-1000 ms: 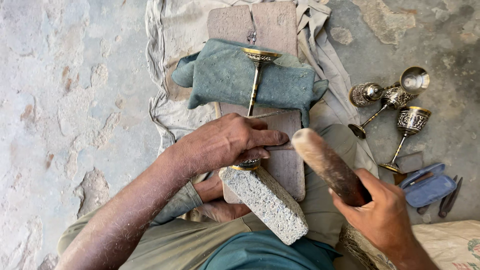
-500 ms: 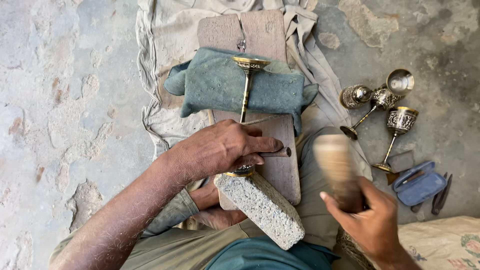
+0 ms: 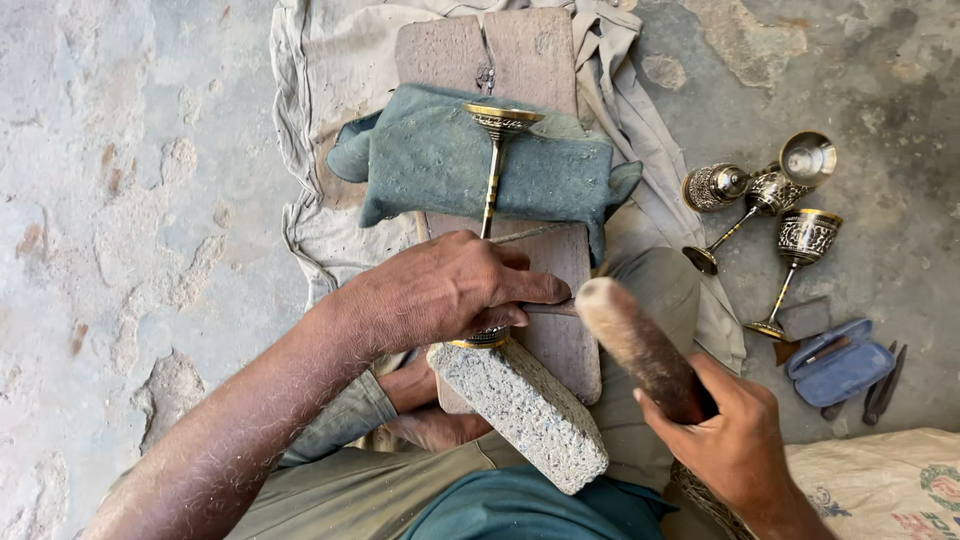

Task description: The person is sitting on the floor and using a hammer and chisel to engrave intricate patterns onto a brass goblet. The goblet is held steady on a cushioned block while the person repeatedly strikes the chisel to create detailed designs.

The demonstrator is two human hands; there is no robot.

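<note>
A: What carries everything here?

B: A rough, patchy concrete floor (image 3: 130,200), grey with worn pale spots. A crumpled pale cloth (image 3: 330,80) lies spread across it towards the top edge, and a printed sack (image 3: 880,480) sits at the floor's lower right corner.

A: And on the cloth?

B: A wooden board (image 3: 540,50) lies lengthwise on it, running down towards the person's lap. A folded teal cloth (image 3: 430,160) is draped across the board, and a grey stone block (image 3: 520,410) rests at the board's near end.

A: Where is the piece being worked?

B: The brass goblet (image 3: 492,180) lies on its side along the board, one flared end on the teal cloth, the other under the left hand (image 3: 440,290). That hand is closed over it, fingers pinching a thin metal tool (image 3: 545,308) against it.

A: The other one?

B: The right hand (image 3: 730,440) is wrapped tight around a thick wooden mallet (image 3: 635,345), its pale end raised just beside the tool.

A: Anything smaller?

B: Towards the floor's right edge stand and lie four more goblets (image 3: 790,200), well apart from the board, with a blue case (image 3: 840,365) and some dark small tools (image 3: 885,370) near them.
</note>
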